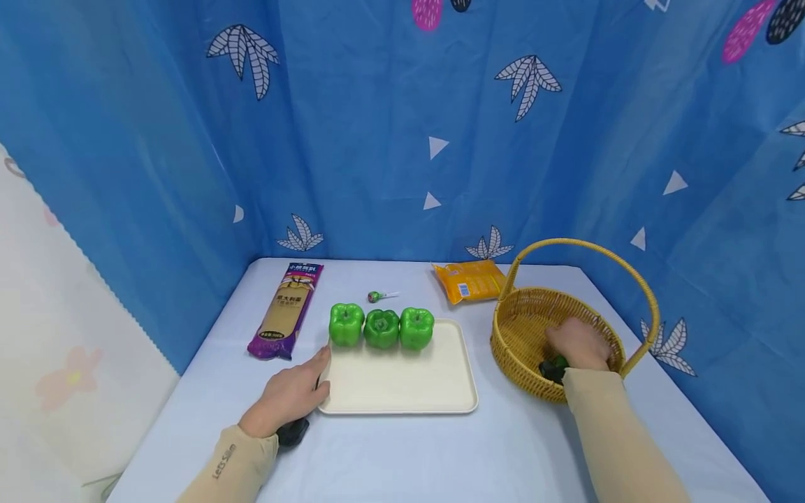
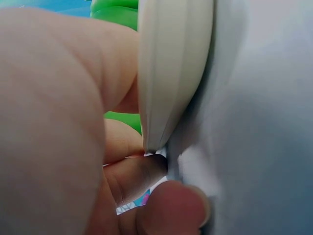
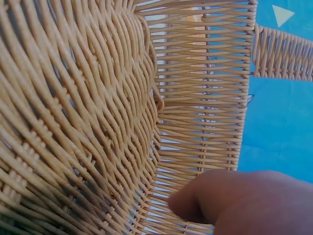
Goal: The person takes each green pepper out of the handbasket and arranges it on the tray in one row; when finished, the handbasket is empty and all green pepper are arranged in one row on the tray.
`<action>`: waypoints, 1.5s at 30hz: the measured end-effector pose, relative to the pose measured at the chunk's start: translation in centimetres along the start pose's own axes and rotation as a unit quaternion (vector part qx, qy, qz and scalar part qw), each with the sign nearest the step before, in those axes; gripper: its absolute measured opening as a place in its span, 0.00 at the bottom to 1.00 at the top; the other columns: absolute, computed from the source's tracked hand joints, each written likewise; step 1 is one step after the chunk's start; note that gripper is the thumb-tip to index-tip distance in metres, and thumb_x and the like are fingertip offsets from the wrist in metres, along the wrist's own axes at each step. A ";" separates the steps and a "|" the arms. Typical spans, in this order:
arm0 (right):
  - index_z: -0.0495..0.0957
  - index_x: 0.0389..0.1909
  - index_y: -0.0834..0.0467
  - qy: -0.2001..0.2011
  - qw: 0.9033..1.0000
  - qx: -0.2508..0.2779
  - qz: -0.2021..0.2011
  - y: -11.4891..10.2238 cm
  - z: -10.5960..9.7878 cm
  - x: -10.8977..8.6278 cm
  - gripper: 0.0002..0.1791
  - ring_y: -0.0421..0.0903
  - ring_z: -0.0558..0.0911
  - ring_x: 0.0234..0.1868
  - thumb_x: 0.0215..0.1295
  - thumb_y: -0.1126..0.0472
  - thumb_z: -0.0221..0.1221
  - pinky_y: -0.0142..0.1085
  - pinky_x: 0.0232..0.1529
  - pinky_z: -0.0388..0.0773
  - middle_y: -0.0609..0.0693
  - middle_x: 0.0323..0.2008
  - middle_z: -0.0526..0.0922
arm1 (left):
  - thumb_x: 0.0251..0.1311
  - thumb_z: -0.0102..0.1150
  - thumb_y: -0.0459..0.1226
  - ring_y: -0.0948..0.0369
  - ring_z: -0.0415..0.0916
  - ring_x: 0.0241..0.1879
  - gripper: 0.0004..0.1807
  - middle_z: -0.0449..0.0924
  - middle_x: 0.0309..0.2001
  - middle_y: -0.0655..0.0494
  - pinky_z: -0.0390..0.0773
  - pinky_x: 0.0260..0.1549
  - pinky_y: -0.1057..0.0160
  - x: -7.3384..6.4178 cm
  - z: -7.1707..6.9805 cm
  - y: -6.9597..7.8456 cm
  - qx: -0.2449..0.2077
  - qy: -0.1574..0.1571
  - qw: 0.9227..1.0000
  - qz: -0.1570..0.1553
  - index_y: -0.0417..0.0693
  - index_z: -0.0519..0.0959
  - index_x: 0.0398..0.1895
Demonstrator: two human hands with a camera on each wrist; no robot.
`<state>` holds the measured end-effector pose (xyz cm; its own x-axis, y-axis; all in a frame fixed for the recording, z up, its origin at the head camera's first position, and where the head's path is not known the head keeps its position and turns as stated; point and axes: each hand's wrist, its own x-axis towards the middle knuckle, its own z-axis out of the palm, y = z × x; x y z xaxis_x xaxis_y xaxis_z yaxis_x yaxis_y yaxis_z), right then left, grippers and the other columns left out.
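Note:
At the left rim of the cream tray (image 1: 402, 381), my left hand (image 1: 292, 391) grips the edge. The left wrist view shows the thumb over the tray's rim (image 2: 176, 63) and fingertips curled at its side. Three green bell peppers (image 1: 381, 328) stand in a row along the tray's far side. My right hand (image 1: 578, 342) reaches down inside the yellow wicker basket (image 1: 516, 356). A bit of something green (image 1: 560, 361) shows below that hand. In the right wrist view the thumb (image 3: 195, 198) appears against the woven wall; I cannot tell what the fingers hold.
A purple pasta packet (image 1: 286, 311) lies left of the tray. Behind the peppers is a small lollipop (image 1: 382, 296), and an orange packet (image 1: 468, 281) lies at the back, left of the basket. The basket's tall handle (image 1: 581, 242) arches over it. A blue curtain (image 1: 402, 140) hangs behind the table.

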<state>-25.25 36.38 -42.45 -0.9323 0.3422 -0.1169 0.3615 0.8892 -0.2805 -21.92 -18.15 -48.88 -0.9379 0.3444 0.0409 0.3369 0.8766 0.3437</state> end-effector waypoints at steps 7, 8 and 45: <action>0.78 0.23 0.59 -0.002 1.000 0.031 -0.001 0.1 0.6 0.3 0.26 0.54 0.77 0.28 0.75 0.46 0.47 0.46 0.25 0.73 0.56 0.25 0.79 | 0.69 0.56 0.43 0.45 0.76 0.65 0.38 0.64 0.77 0.44 0.81 0.54 0.44 -0.2 0.3 0.0 -0.003 0.000 1.000 -0.001 0.38 0.59 0.79; 0.77 0.23 0.59 0.010 0.999 0.045 0.001 0.1 0.7 0.4 0.26 0.53 0.76 0.27 0.75 0.46 0.47 0.44 0.24 0.72 0.56 0.24 0.78 | 0.69 0.56 0.43 0.44 0.76 0.65 0.38 0.64 0.77 0.43 0.81 0.54 0.43 -0.2 0.3 0.0 -0.003 0.000 1.000 -0.002 0.37 0.60 0.79; 0.50 0.79 0.68 -0.063 0.979 0.176 -0.080 -1.3 0.9 1.2 0.55 0.65 0.72 0.60 0.71 0.26 0.46 0.55 0.50 0.77 0.73 0.71 0.61 | 0.69 0.56 0.44 0.45 0.74 0.67 0.39 0.64 0.77 0.44 0.81 0.54 0.43 0.0 0.2 -0.1 0.004 0.006 1.000 -0.001 0.38 0.60 0.79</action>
<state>-26.87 35.38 -43.05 -0.9771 0.1464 -0.1544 0.2109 0.7608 -0.6137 -21.95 -18.13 -49.09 -0.9394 0.3389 0.0521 0.3360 0.8798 0.3363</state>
